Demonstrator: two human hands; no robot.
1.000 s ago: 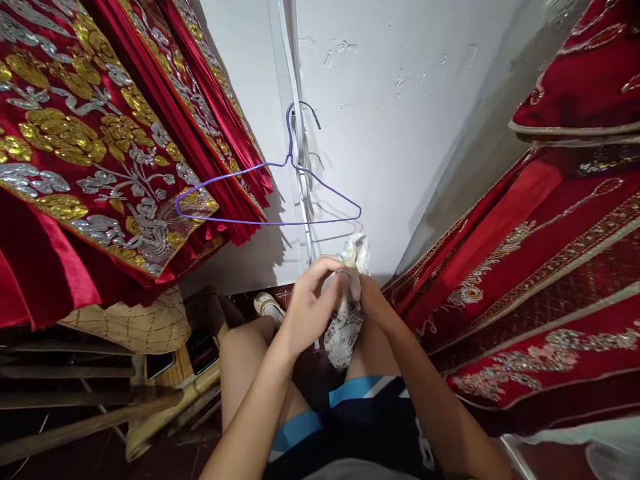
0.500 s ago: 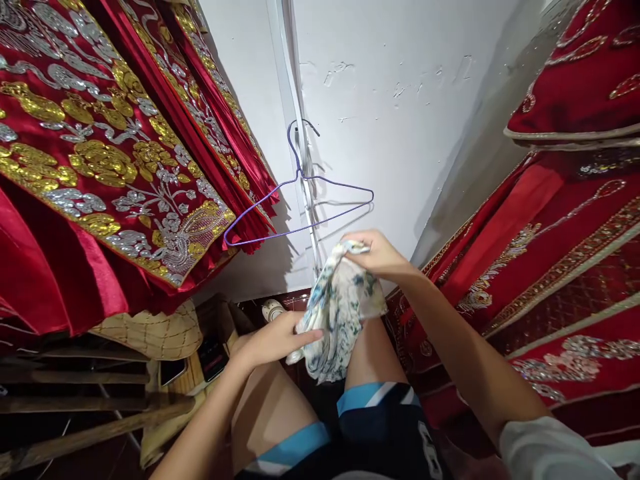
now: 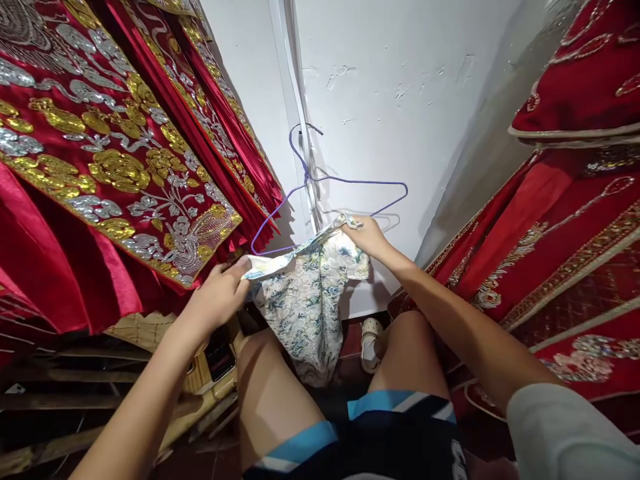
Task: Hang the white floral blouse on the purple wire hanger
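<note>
A small white short-sleeved top with a blue and green floral print hangs spread between my two hands, just in front of the hanger. My left hand grips one upper end of it, fingers closed on the cloth. At the other upper end, near a short sleeve, my right hand pinches the fabric. Behind the top's upper edge is a purple hanger, hooked at a white vertical strip by the wall. Part of the hanger's lower bar is hidden by the cloth.
Red garments with gold and silver sequins hang at the left, and more red beaded garments at the right. A white wall stands ahead. Low at left, a phone lies on a wooden piece. A white shoe is on the floor.
The bunched top has been stretched out between my hands and raised toward the hanger. My left hand moved left and up, my right hand slightly up. The hanger has swung somewhat to the right.
</note>
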